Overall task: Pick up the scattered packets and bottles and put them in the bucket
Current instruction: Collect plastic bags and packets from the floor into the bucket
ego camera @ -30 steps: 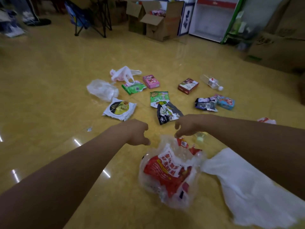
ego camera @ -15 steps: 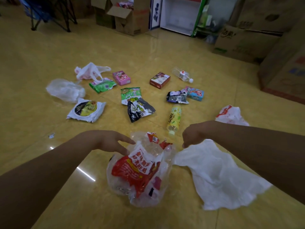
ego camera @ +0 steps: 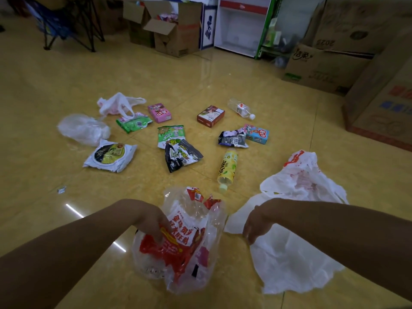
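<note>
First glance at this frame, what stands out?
Nearest the camera, the left grip, a bare hand, touches a crumpled red-printed clear bag, while the right grip rests on a white plastic bag. Beyond them, packets, boxes and a yellow bottle lie scattered over the glossy floor. No bucket shows.

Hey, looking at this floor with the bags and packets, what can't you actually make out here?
Bucket: nowhere in the head view.
Left hand fingertips: buried in the red and clear bag, grip unclear.
Right hand: seen from behind over the white bag, pinch unclear.
Scrap on the floor: too small to identify.
Open box contents: far, dim.
</note>
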`<state>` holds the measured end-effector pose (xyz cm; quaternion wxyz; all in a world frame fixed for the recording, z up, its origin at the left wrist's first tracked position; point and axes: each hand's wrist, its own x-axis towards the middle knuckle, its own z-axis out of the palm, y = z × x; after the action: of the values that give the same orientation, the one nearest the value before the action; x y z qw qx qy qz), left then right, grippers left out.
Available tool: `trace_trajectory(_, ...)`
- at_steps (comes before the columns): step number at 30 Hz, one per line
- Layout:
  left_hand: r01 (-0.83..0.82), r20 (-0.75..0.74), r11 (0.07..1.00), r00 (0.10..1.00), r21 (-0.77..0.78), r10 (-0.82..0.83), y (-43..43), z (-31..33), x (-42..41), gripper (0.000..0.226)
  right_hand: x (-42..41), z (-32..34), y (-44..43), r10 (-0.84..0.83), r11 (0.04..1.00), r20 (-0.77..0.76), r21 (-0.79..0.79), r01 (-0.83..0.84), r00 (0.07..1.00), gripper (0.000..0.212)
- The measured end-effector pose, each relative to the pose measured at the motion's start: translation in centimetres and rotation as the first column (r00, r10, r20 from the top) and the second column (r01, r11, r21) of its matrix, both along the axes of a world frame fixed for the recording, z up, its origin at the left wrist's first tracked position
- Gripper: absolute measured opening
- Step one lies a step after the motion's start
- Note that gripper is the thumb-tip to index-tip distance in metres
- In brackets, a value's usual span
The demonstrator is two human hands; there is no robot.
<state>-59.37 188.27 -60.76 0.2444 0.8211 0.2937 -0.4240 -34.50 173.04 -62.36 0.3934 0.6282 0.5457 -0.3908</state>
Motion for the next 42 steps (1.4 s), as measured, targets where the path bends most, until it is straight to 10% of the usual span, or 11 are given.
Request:
trace_trajectory(9, 0.075, -0.033, 0.993, 0.997, 0.086, -0.073, -0.2, -0.1, 0.0, 0.067, 0.0, -1.9, -0.4, -0.03, 0.999, 0.105, 0.031, 0.026, 0.994, 0.074)
trace_trajectory(42, -0.248, 0.35, 0.911, 0.928, 0.33, 0.126, 2.2, 10.1, -10.9, 0.068, -7.2, 6.6, 10.2, 0.031, 0.738, 0.104, 0.668, -0.093, 0.994, 0.054)
